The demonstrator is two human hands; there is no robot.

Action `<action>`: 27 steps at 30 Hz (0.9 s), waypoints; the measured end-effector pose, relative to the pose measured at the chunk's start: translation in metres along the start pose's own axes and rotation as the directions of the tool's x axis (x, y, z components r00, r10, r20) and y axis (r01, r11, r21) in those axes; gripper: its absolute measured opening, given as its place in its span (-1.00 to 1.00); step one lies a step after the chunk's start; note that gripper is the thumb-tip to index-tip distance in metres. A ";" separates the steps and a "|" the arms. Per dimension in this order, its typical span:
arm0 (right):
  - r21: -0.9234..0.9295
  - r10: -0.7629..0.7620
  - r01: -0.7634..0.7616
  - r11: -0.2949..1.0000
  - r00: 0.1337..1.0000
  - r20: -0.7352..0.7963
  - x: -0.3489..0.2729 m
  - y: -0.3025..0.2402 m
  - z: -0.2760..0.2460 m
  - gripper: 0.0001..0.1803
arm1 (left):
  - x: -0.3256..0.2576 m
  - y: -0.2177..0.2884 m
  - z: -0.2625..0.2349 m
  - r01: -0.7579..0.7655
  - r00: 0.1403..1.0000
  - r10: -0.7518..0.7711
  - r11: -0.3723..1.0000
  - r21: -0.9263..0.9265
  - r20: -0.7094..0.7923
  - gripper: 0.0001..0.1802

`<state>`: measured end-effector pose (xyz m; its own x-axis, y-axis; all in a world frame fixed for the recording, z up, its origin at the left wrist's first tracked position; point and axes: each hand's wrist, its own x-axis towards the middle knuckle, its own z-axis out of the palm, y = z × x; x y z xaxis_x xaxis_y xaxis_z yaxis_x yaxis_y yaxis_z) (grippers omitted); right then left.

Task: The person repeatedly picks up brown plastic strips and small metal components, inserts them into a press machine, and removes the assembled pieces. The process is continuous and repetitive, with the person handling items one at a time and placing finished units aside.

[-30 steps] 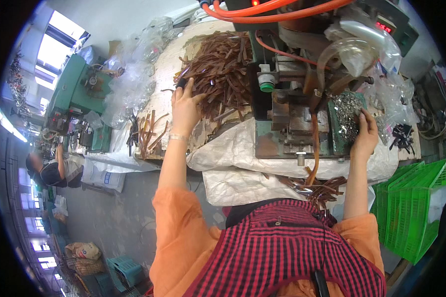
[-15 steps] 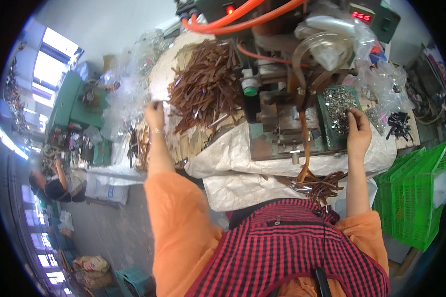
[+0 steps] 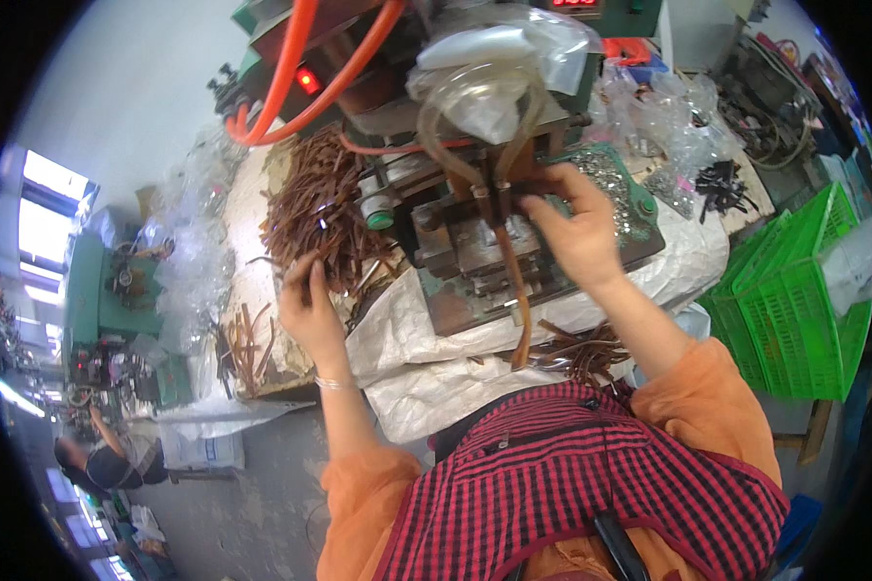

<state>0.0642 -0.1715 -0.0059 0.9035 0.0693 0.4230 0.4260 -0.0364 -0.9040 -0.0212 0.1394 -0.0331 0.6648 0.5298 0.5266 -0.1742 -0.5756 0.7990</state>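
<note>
My left hand (image 3: 308, 305) is at the near edge of a heap of brown strips (image 3: 320, 208), its fingertips drawn together; whatever they pinch is too small to make out. In front of me stands a green press (image 3: 455, 295) with a metal die block (image 3: 484, 247). My right hand (image 3: 581, 228) reaches in from the right beside that block, thumb and fingers bent toward it. The press head partly hides those fingertips, and what they hold cannot be made out. One long brown strip (image 3: 515, 290) hangs from the die over the front edge. Right of the die lies a tray of small shiny metal pieces (image 3: 601, 174).
More brown strips (image 3: 581, 353) lie at the front edge on white sheeting (image 3: 407, 387). Orange hoses (image 3: 295, 73) arch above the press. Green crates (image 3: 794, 300) stand at the right, near black strips (image 3: 725, 186). A co-worker (image 3: 107, 460) sits far left.
My right hand has moved left from the tray of metal pieces to the die. The left hand has come to the strip heap's near edge. The whole view has shifted and turned.
</note>
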 end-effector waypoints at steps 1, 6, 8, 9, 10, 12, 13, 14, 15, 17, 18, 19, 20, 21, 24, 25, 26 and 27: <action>0.029 0.037 -0.036 0.999 0.998 -0.046 -0.004 -0.004 0.009 -0.73 | -0.011 0.012 0.010 -0.030 0.999 0.029 0.997 0.065 0.020 -0.83; 0.206 0.145 -0.111 0.972 0.977 -0.156 -0.020 -0.004 0.028 -0.62 | -0.043 0.034 0.026 0.080 0.996 -0.066 0.939 -0.334 0.053 -0.84; 0.304 0.206 -0.167 0.938 0.973 -0.103 -0.018 -0.010 0.029 -0.58 | -0.023 0.075 0.028 -0.114 0.988 0.151 0.848 -0.518 0.030 -0.88; 0.346 0.233 -0.196 0.917 0.970 -0.067 -0.016 -0.017 0.029 -0.55 | -0.010 0.100 0.028 -0.246 0.953 0.303 0.737 -0.630 -0.018 -0.89; 0.425 0.330 -0.292 0.857 0.944 -0.018 -0.015 -0.028 0.031 -0.54 | -0.001 0.120 0.025 -0.266 0.942 0.334 0.791 -0.551 0.025 -0.92; 0.452 0.299 -0.252 0.856 0.954 -0.034 -0.014 -0.031 0.038 -0.55 | 0.014 0.133 0.039 -0.285 0.939 0.343 0.824 -0.489 0.030 -0.90; 0.465 0.288 -0.234 0.854 0.957 -0.046 -0.015 -0.030 0.039 -0.56 | 0.016 0.133 0.044 -0.232 0.960 0.279 0.854 -0.466 0.035 -0.89; 0.420 0.288 -0.241 0.875 0.956 -0.051 -0.024 -0.040 0.034 -0.51 | 0.012 0.131 0.044 -0.351 0.917 0.399 0.809 -0.472 0.002 -0.89; 0.346 0.201 -0.189 0.919 0.980 0.001 -0.023 -0.048 0.026 -0.51 | 0.008 0.124 0.046 -0.446 0.852 0.523 0.732 -0.515 0.005 -0.86; 0.201 0.059 -0.086 0.976 0.989 0.137 -0.032 -0.054 0.004 -0.51 | -0.011 0.118 0.048 -0.599 0.726 0.677 0.709 -0.373 0.121 -0.79; 0.128 0.092 -0.116 0.985 0.979 0.180 -0.027 -0.041 -0.016 -0.57 | -0.025 0.115 0.052 -0.641 0.668 0.724 0.677 -0.363 0.172 -0.79; -0.407 -0.074 0.125 0.905 0.987 0.140 -0.019 -0.021 -0.036 -0.65 | -0.035 0.114 0.058 -0.684 0.609 0.763 0.644 -0.343 0.216 -0.78; -0.722 -0.051 0.064 0.688 0.998 0.040 -0.020 0.008 -0.055 -0.63 | -0.038 0.122 0.065 -0.716 0.570 0.782 0.623 -0.316 0.252 -0.75; -0.897 -0.101 0.042 0.440 0.995 -0.003 -0.023 0.037 -0.072 -0.65 | -0.042 0.130 0.071 -0.741 0.528 0.795 0.603 -0.297 0.298 -0.73; -0.894 -0.145 0.076 0.441 0.989 0.013 -0.024 0.067 -0.081 -0.78 | -0.047 0.120 0.079 -0.796 0.491 0.830 0.551 -0.251 0.265 -0.74; -0.862 -0.179 0.128 0.490 0.983 0.045 -0.019 0.074 -0.078 -0.81 | -0.044 0.115 0.077 -0.810 0.482 0.836 0.539 -0.229 0.264 -0.74; -0.848 -0.196 0.137 0.512 0.980 0.040 -0.016 0.078 -0.078 -0.86 | -0.045 0.112 0.076 -0.814 0.478 0.844 0.530 -0.239 0.242 -0.76; -0.821 -0.212 0.092 0.563 0.977 -0.036 -0.011 0.093 -0.078 -0.85 | -0.044 0.107 0.071 -0.812 0.477 0.840 0.534 -0.235 0.260 -0.76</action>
<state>0.0972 -0.2534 -0.0902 0.7934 0.0396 0.6074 0.3621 -0.8327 -0.4188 -0.0172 0.0101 0.0083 0.3597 -0.3924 0.8465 -0.8038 -0.5910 0.0676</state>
